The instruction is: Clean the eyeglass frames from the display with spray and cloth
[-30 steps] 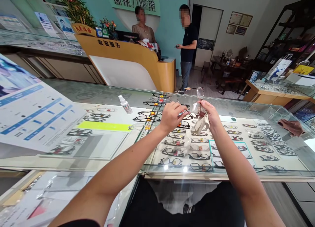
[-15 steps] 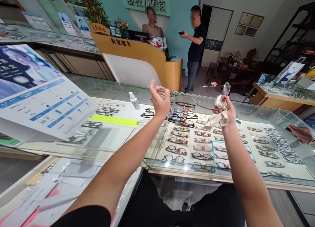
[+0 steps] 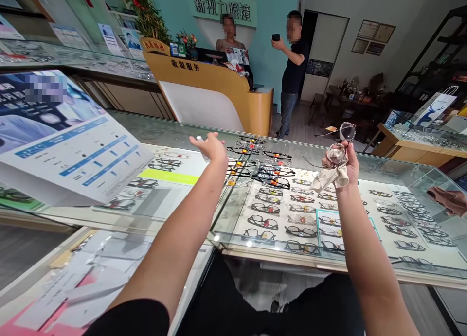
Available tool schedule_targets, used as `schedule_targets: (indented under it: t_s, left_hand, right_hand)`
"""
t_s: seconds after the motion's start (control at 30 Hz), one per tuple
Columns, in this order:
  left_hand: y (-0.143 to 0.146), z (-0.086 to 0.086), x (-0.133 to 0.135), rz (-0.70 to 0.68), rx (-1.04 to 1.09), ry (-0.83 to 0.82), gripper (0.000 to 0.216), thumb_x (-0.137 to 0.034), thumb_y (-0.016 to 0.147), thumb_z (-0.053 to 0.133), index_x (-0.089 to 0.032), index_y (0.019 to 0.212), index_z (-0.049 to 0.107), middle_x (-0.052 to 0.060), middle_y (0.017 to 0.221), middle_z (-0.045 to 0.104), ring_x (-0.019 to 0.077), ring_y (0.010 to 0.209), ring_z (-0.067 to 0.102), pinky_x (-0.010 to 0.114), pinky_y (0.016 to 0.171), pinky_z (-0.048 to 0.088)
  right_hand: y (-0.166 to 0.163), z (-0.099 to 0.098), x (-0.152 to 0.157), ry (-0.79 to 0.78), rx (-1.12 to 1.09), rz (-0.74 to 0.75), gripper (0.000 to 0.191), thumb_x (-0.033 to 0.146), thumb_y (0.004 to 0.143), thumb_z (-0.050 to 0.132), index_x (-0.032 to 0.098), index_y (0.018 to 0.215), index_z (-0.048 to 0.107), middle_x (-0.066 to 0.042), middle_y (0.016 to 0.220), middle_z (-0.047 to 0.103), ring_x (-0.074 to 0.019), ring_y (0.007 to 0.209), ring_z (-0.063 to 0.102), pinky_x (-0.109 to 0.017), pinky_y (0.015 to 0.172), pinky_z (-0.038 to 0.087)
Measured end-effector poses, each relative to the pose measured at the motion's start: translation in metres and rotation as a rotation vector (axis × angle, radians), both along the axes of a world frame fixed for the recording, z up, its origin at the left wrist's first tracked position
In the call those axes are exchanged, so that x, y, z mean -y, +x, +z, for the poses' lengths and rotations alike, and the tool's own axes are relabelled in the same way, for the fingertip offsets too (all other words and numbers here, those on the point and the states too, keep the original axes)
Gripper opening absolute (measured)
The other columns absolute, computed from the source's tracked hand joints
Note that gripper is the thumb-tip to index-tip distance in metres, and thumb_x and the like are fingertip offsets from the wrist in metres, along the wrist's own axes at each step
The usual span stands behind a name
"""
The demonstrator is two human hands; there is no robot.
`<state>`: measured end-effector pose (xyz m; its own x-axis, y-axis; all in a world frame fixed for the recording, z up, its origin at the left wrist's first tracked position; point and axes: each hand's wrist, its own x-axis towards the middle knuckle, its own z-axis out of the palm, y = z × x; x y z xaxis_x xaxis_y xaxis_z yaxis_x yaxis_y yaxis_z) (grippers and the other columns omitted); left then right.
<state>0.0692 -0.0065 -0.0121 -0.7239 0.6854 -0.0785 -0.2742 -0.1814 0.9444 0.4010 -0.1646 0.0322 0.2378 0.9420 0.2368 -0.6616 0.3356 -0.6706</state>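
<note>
My left hand (image 3: 212, 149) is over the glass counter with its fingers apart, right by a small white spray bottle (image 3: 205, 155). The hand partly covers the bottle, and I cannot tell whether they touch. In my right hand (image 3: 350, 167) is a pair of thin-framed eyeglasses (image 3: 348, 131), held up above the counter. One lens stands clear; a beige cleaning cloth (image 3: 330, 176) is bunched around the other and hangs below the fingers. The temples of the glasses point away to the left.
Rows of eyeglasses (image 3: 300, 231) lie in the glass display case (image 3: 233, 238). Several black frames (image 3: 272, 180) rest on top. A folded printed card (image 3: 78, 153) stands at left. A brown cloth (image 3: 447, 200) lies at right. Two people are by the wooden reception desk (image 3: 204, 90).
My left hand has moved left and slightly down, to the spray bottle. My right hand, with the glasses and cloth, has shifted slightly right. The standing person has raised a phone.
</note>
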Motion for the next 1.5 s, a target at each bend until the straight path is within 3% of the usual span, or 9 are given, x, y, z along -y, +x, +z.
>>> schedule_targets:
  t_s: [0.37, 0.6, 0.83, 0.97, 1.03, 1.13, 1.23, 1.33, 1.5]
  left_hand:
    - [-0.002, -0.013, -0.006, 0.075, -0.091, -0.069, 0.034, -0.006, 0.09, 0.047, -0.02, 0.121, 0.042, 0.008, 0.115, 0.066, 0.0065, 0.053, 0.056, 0.025, 0.056, 0.047]
    - [0.01, -0.008, 0.005, -0.033, -0.313, 0.128, 0.015, -0.011, 0.099, 0.041, -0.018, 0.111, 0.046, 0.009, 0.108, 0.076, 0.0058, 0.049, 0.054, 0.022, 0.052, 0.043]
    - [0.042, 0.001, 0.042, -0.313, -0.657, 0.405, 0.032, -0.043, 0.1, 0.053, -0.016, 0.114, 0.065, -0.001, 0.068, 0.063, 0.0112, 0.052, 0.053, 0.024, 0.054, 0.04]
    - [0.064, 0.003, 0.063, -0.449, -0.783, 0.52, 0.041, -0.059, 0.09, 0.067, -0.018, 0.095, 0.072, 0.001, 0.075, 0.058, 0.0139, 0.068, 0.055, 0.026, 0.064, 0.044]
    - [0.076, 0.002, 0.073, -0.662, -0.666, 0.542, 0.051, -0.07, 0.087, 0.067, -0.02, 0.09, 0.067, 0.003, 0.083, 0.059, 0.0146, 0.074, 0.057, 0.027, 0.068, 0.047]
    - [0.091, 0.0, 0.089, -1.123, -0.295, 0.438, 0.057, -0.079, 0.086, 0.06, -0.023, 0.091, 0.052, -0.001, 0.077, 0.057, 0.0152, 0.07, 0.06, 0.028, 0.067, 0.05]
    - [0.097, -0.001, 0.101, -1.438, -0.038, 0.29, 0.049, -0.06, 0.083, 0.075, -0.024, 0.092, 0.043, -0.005, 0.071, 0.053, 0.0148, 0.065, 0.06, 0.03, 0.066, 0.052]
    - [0.096, 0.0, 0.106, -1.545, 0.029, 0.232, 0.053, -0.028, 0.07, 0.087, -0.024, 0.1, 0.044, -0.005, 0.081, 0.057, 0.0152, 0.077, 0.064, 0.032, 0.074, 0.055]
    - [0.094, 0.001, 0.109, -1.576, 0.07, 0.238, 0.064, -0.037, 0.081, 0.085, -0.032, 0.125, 0.04, -0.002, 0.098, 0.062, 0.0189, 0.096, 0.068, 0.036, 0.082, 0.057]
  right_hand:
    - [-0.001, -0.004, 0.001, 0.058, 0.129, 0.016, 0.031, 0.05, 0.077, 0.085, 0.026, 0.078, 0.066, 0.006, 0.063, 0.057, -0.0089, 0.05, 0.045, -0.024, 0.046, 0.039]
    - [-0.008, -0.008, -0.001, 0.0, 0.243, -0.018, 0.037, 0.048, 0.067, 0.092, 0.025, 0.081, 0.067, 0.007, 0.07, 0.062, -0.0052, 0.05, 0.05, -0.02, 0.046, 0.046]
    - [-0.016, -0.01, -0.001, -0.07, 0.397, -0.008, 0.047, 0.056, 0.063, 0.093, 0.023, 0.079, 0.063, 0.006, 0.071, 0.063, -0.005, 0.049, 0.045, -0.019, 0.042, 0.038]
    - [-0.021, -0.011, -0.004, -0.067, 0.419, -0.007, 0.05, 0.057, 0.057, 0.095, 0.023, 0.075, 0.062, 0.004, 0.076, 0.065, -0.0057, 0.054, 0.044, -0.02, 0.043, 0.034]
    - [-0.024, -0.012, -0.005, -0.075, 0.415, -0.013, 0.052, 0.057, 0.054, 0.096, 0.022, 0.073, 0.062, 0.004, 0.077, 0.064, -0.0058, 0.055, 0.042, -0.021, 0.044, 0.032]
    - [-0.027, -0.012, -0.004, -0.092, 0.417, -0.013, 0.052, 0.056, 0.052, 0.096, 0.022, 0.072, 0.062, 0.004, 0.075, 0.063, -0.006, 0.056, 0.041, -0.021, 0.044, 0.031]
    - [-0.029, -0.01, -0.001, -0.111, 0.424, -0.013, 0.049, 0.055, 0.055, 0.095, 0.022, 0.072, 0.063, 0.003, 0.076, 0.062, -0.0063, 0.058, 0.043, -0.02, 0.045, 0.033]
    - [-0.031, -0.008, 0.002, -0.127, 0.438, -0.008, 0.049, 0.056, 0.054, 0.095, 0.022, 0.072, 0.064, 0.004, 0.072, 0.059, -0.0071, 0.056, 0.044, -0.021, 0.044, 0.035]
    - [-0.032, -0.006, 0.003, -0.148, 0.434, 0.003, 0.051, 0.057, 0.051, 0.096, 0.021, 0.072, 0.065, 0.005, 0.067, 0.056, -0.0066, 0.053, 0.043, -0.022, 0.044, 0.034]
